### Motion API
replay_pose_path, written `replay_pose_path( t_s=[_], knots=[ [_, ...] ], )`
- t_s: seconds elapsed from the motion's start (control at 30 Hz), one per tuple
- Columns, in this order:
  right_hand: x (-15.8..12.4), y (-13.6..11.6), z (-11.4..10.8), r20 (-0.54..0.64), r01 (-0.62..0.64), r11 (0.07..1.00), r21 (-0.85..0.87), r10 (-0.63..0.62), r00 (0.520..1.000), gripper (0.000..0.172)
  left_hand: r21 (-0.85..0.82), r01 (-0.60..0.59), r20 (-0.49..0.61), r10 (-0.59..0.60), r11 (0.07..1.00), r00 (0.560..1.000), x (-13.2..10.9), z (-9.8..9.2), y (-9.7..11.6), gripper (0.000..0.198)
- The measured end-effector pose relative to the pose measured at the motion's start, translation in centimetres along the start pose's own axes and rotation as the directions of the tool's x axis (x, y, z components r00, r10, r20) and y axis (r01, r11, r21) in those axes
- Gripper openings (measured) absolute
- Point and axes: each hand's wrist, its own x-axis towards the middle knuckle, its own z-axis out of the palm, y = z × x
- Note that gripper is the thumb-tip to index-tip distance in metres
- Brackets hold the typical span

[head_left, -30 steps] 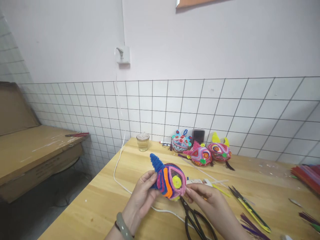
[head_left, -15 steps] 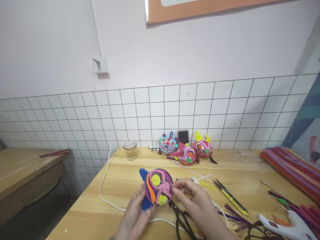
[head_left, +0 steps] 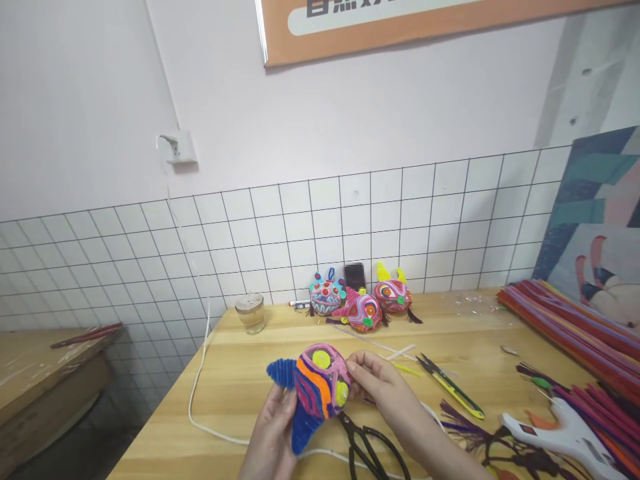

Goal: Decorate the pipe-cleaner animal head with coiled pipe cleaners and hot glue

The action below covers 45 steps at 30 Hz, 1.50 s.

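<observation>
A round ornament point(head_left: 313, 393) covered in colourful pipe cleaners is raised above the wooden table, with two blue ear-like points and two yellow discs on its face. My left hand point(head_left: 273, 427) grips it from the left, fingers between the blue points. At its right edge my right hand point(head_left: 380, 380) has thumb and forefinger pinched together against the pink part; whether anything small lies between them is hidden. Just below are black-handled scissors point(head_left: 373, 450). Yellow-handled thread snips point(head_left: 453, 387) lie to the right of my right hand.
Three finished-looking ornaments point(head_left: 364, 311) sit by the tiled wall, right of a glass cup point(head_left: 251, 313). A white glue gun point(head_left: 560, 427), dark tassels point(head_left: 457, 423) and bundled pipe cleaners point(head_left: 565, 327) lie at right. A white cord point(head_left: 200, 373) crosses the table.
The ornament has turned in my hands, so its striped side and both blue points show more. My right hand stays pinched at its edge. The camera view has shifted right and tilted.
</observation>
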Motion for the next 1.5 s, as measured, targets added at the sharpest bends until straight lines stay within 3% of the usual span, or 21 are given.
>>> replay_pose_path(
  t_s=[0.17,0.27,0.37,0.7,1.03,1.5],
  knots=[
    [-0.1,0.5,0.3,0.042,-0.098,0.994,0.047,0.096,0.994,0.052,-0.021,0.022,-0.092,-0.024,1.000,0.995,-0.2,0.0,0.7,0.048],
    [-0.4,0.3,0.5,0.065,-0.131,0.989,0.075,0.126,0.990,0.051,-0.018,0.001,-0.119,-0.003,1.000,0.993,-0.3,0.2,0.9,0.040],
    [-0.5,0.2,0.6,0.069,-0.143,0.985,0.093,0.137,0.988,0.051,-0.011,-0.014,-0.140,0.012,1.000,0.990,-0.2,0.5,0.8,0.034],
    [0.0,2.3,0.5,0.033,-0.121,0.990,0.068,0.119,0.992,0.051,0.082,-0.027,-0.175,0.041,0.996,0.984,0.2,0.2,0.6,0.046],
    [-0.4,1.7,1.0,0.048,-0.129,0.990,0.052,0.127,0.991,0.052,0.122,-0.054,-0.195,0.077,0.991,0.978,0.0,1.0,1.0,0.047],
    [-0.6,1.6,1.2,0.046,-0.099,0.994,0.051,0.097,0.994,0.050,0.169,-0.030,-0.138,0.053,0.985,0.989,0.2,0.3,1.2,0.046]
  ],
)
